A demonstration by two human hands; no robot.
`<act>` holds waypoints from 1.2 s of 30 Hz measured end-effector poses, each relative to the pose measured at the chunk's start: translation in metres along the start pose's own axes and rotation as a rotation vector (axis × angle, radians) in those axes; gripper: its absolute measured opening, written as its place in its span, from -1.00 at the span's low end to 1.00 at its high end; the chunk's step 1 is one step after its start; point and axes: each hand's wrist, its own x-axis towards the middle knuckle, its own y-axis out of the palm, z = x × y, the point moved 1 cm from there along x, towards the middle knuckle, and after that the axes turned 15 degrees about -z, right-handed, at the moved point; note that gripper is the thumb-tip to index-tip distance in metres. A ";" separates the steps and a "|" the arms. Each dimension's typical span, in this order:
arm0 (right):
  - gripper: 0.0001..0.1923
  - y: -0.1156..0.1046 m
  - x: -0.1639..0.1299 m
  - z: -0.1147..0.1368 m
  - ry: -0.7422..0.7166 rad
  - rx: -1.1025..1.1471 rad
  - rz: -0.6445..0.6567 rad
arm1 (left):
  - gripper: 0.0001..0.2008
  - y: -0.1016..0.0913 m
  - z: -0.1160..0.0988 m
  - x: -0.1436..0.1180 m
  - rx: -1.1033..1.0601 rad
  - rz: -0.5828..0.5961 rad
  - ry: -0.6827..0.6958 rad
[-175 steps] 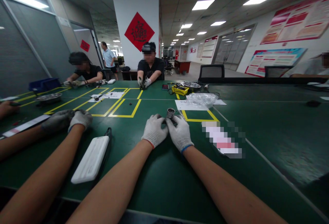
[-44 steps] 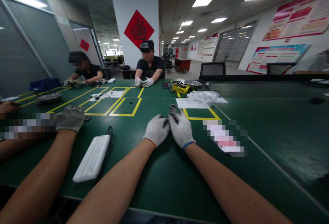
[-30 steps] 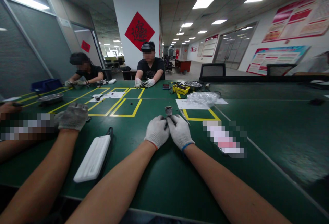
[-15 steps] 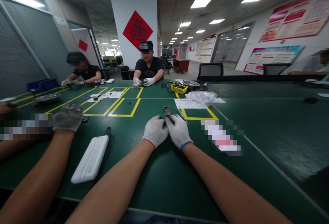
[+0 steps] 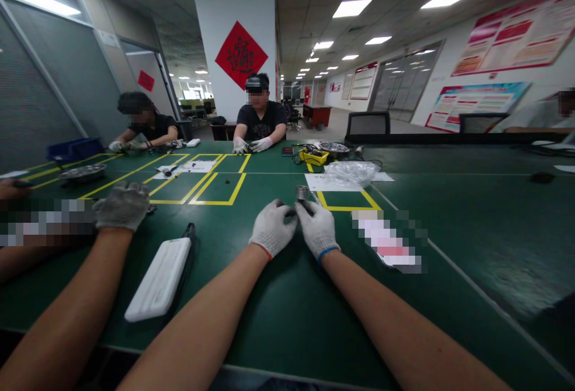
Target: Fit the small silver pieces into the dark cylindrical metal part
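In the head view, a small grey metal cylinder (image 5: 302, 192), ring-like at its top, stands up from the fingertips of my right hand (image 5: 318, 228). That hand wears a white knit glove with a blue cuff and is closed on the cylinder's lower part. Just beside it is my left hand (image 5: 273, 224), gloved in white with an orange cuff. Its fingers are bent inward towards the thumb, close to the right fingertips; what they hold, if anything, is hidden. Both hands are over the green table (image 5: 278, 295). Behind the right hand lies a thin tool, partly hidden.
A white power bank (image 5: 158, 280) with a dark cable lies left of my forearm. A co-worker's gloved hand (image 5: 122, 206) is farther left. A blurred-out phone-like item (image 5: 387, 240) lies right. Behind are a plastic bag (image 5: 351, 172), paper and a yellow tray (image 5: 313, 156).
My right hand has shifted slightly right with the metal cylinder, which has tilted so its side shows more. A small gap has opened between my two hands. My left hand stays almost in place.
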 end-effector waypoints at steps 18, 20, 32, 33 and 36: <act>-0.65 -0.002 -0.006 0.010 -0.141 -0.021 0.014 | -0.84 0.002 0.003 0.002 -0.071 -0.013 -0.018; -0.64 -0.002 -0.006 0.010 -0.153 -0.022 0.018 | -0.83 0.002 0.002 0.002 -0.082 0.001 -0.019; -0.63 -0.003 -0.006 0.013 -0.185 -0.009 0.031 | -0.85 -0.001 0.001 0.002 -0.126 -0.005 -0.016; -0.64 -0.003 -0.006 0.014 -0.183 0.000 0.035 | -0.85 -0.001 0.002 0.002 -0.126 -0.009 -0.022; -0.64 -0.002 -0.006 0.014 -0.168 0.027 0.042 | -0.84 0.000 0.004 0.003 -0.146 -0.037 -0.051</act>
